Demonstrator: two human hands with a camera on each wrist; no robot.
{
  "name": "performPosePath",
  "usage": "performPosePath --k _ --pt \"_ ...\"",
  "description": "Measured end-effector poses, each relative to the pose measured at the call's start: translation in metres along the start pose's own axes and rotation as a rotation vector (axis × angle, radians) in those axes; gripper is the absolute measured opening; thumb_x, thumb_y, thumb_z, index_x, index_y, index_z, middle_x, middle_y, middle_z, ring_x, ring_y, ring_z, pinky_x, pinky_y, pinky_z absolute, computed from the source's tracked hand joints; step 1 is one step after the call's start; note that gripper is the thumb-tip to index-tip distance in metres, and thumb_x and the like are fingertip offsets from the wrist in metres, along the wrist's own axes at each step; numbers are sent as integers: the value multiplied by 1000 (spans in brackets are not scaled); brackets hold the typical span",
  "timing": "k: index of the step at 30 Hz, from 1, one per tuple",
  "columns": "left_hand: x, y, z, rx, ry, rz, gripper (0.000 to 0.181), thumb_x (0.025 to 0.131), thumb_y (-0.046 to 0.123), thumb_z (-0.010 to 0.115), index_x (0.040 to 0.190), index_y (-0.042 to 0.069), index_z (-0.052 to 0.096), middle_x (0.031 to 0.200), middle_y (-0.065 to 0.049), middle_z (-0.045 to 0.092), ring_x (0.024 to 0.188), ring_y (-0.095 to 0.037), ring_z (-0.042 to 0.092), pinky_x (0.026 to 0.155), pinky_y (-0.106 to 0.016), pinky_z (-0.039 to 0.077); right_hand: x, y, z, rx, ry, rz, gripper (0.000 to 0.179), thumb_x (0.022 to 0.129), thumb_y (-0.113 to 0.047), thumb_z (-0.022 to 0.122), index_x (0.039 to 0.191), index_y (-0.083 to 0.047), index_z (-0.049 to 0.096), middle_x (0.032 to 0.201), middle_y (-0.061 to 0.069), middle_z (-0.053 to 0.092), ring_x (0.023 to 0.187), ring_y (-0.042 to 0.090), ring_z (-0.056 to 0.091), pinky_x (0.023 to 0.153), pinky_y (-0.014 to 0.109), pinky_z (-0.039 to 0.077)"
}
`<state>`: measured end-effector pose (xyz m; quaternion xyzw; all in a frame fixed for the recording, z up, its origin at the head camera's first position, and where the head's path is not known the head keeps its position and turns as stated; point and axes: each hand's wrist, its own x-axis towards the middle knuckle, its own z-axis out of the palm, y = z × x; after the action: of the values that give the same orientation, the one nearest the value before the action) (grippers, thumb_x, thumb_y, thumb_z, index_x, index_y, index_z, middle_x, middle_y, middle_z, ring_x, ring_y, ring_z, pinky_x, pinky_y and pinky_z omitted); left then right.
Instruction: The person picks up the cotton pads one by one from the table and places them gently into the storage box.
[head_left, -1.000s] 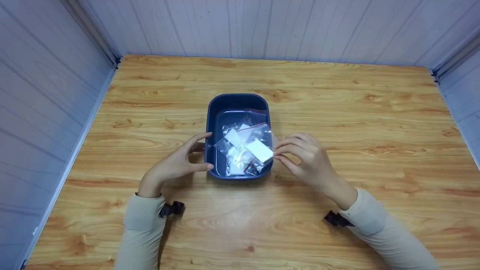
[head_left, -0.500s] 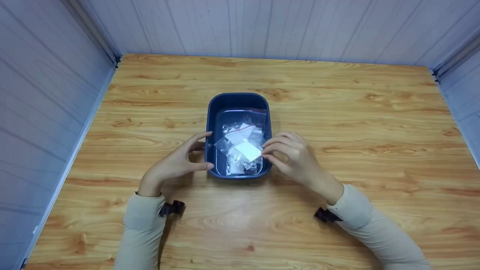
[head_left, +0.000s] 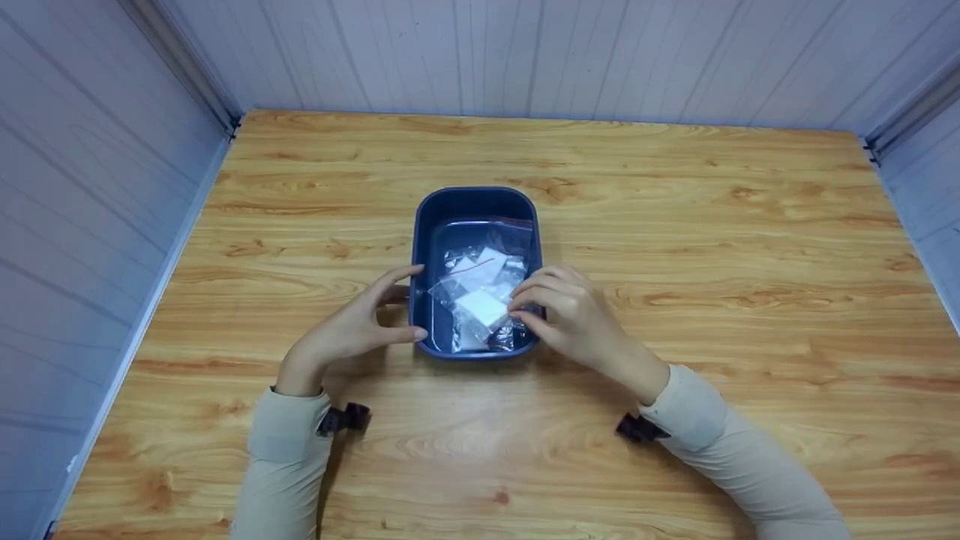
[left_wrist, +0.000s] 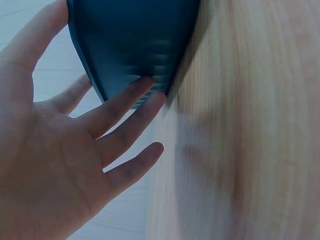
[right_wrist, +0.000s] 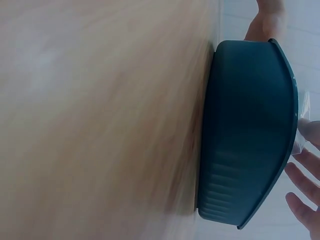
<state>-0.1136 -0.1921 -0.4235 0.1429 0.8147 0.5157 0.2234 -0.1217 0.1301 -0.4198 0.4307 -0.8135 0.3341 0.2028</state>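
Observation:
A dark blue rectangular plastic box (head_left: pixel 439 206) stands on the wooden table. My left hand (head_left: pixel 345 331) is at its left side, thumb and index finger touching the rim; in the left wrist view the fingers (left_wrist: pixel 122 142) spread out along the outer wall. My right hand (head_left: pixel 570 315) reaches over the right rim and pinches the edge of a small clear zip bag (head_left: pixel 484 307) with a white piece inside. Under that bag, several similar clear bags (head_left: pixel 469 336) with white pieces lie in the box. The right wrist view shows clear plastic (right_wrist: pixel 304 105) above the rim.
The wood-grain tabletop (head_left: pixel 750 262) surrounds the box. Pale panelled walls (head_left: pixel 525 60) rise at the back and on both sides. Each sleeve carries a dark wrist mount, such as the one on the left arm (head_left: pixel 345 418).
My right hand has moved left with the pinched zip bag, from the box's right rim to over the middle of the pile. My left hand and the box have stayed put.

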Motion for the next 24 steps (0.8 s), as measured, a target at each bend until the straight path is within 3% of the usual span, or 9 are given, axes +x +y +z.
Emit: performPosePath --k 11,24 --pt "-1 0 1 -11 -2 -11 89 84 32 81 155 32 28 151 -13 40 138 -32 37 115 -58 23 0 -2 1 11 -64 27 9 85 -16 79 93 -11 76 99 1 73 99 20 62 93 37 47" --pt "1 -1 1 -3 0 14 88 85 29 80 156 28 27 150 -15 41 137 -33 38 114 -56 28 0 -4 -8 40 -23 43 11 84 -12 79 95 -10 75 100 3 73 100 20 64 94 37 49"
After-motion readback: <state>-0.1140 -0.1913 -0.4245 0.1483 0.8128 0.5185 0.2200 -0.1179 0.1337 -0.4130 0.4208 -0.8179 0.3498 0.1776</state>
